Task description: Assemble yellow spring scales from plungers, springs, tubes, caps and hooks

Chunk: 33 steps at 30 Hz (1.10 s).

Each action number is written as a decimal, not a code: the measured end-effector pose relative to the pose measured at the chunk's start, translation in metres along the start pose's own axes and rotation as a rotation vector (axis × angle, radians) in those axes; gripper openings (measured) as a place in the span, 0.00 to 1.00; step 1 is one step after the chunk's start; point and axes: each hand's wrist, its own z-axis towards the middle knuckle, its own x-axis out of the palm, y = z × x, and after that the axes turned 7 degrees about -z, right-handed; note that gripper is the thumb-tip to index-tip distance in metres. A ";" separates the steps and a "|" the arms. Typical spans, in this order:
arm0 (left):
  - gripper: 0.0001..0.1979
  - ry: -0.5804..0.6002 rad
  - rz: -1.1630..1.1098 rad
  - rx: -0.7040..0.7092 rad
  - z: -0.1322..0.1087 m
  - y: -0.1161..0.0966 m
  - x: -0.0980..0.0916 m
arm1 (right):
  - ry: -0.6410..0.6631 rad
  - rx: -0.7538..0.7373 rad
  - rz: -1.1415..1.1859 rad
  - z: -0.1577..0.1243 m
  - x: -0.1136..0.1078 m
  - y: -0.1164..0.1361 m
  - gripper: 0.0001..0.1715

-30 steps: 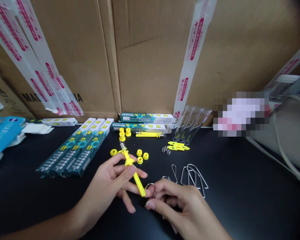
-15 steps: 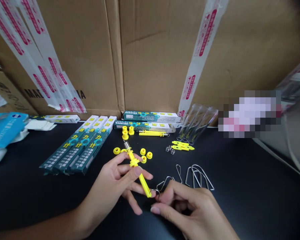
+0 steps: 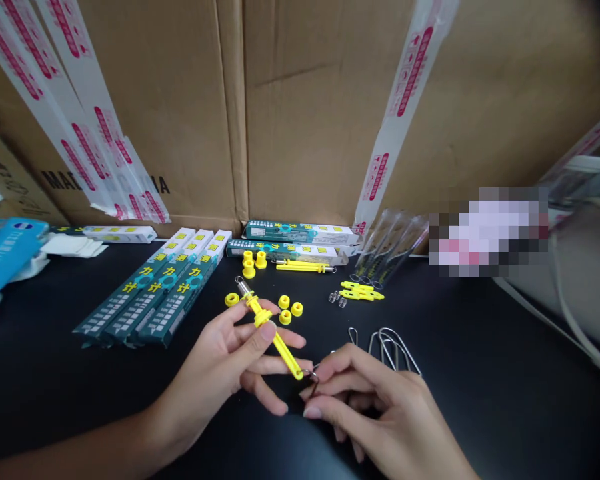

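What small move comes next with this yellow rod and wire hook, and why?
Probably seat the wire hook on the tip of the yellow rod with your right hand: it pinches the hook there, while your left hand grips the rod.

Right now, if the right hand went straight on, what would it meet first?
The small wire loop on the yellow plastic rod, right at the right hand's fingertips, though depth is unclear.

Your yellow plastic rod (image 3: 284,351), metal-tipped and slanting, sits gripped in your left hand (image 3: 215,360), its lower end touching the thin wire hook (image 3: 312,377) pinched in your right hand (image 3: 375,407)
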 end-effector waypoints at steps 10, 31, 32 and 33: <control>0.29 0.014 0.036 -0.012 0.004 0.007 -0.003 | -0.066 -0.318 -0.421 -0.002 -0.005 -0.002 0.15; 0.15 0.141 0.110 -0.074 -0.004 0.011 -0.002 | 0.004 -0.817 -0.725 -0.006 -0.014 0.007 0.16; 0.14 0.149 0.126 -0.082 -0.005 0.012 -0.001 | -0.002 -0.817 -0.784 -0.007 -0.014 0.008 0.17; 0.13 0.154 0.142 -0.089 -0.006 0.012 -0.001 | -0.017 -0.826 -0.843 -0.008 -0.013 0.008 0.17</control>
